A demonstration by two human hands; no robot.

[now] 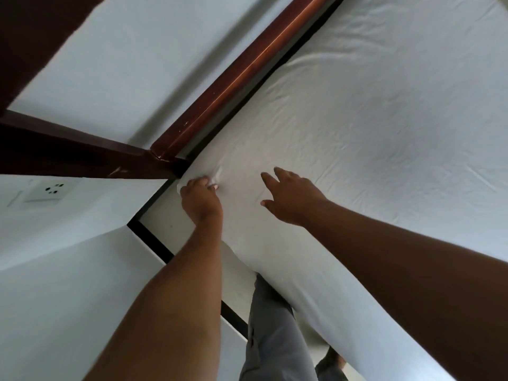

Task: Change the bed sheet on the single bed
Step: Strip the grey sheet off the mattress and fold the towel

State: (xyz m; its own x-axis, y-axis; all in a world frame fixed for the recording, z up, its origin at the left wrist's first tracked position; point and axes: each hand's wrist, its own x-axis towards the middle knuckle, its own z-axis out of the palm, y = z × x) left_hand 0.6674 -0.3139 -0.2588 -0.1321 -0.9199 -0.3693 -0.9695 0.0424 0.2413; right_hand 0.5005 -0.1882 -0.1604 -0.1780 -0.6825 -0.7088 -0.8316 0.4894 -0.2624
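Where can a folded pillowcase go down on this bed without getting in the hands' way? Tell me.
The wide stretch of white bed sheet right of the reddish-brown wooden headboard rail lies bare, wrinkled only. The near corner is crowded: the left hand pinches sheet fabric by the rail joint, and the right hand is spread just beside it.

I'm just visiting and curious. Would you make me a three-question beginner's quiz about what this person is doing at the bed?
1. True or false: the left hand pinches the white sheet at the mattress corner.
2. The right hand is: A) gripping the wooden headboard, B) open above the sheet, C) out of view.
3. What is on the wall at left?

Key: 1 true; 2 B; 3 a power socket.
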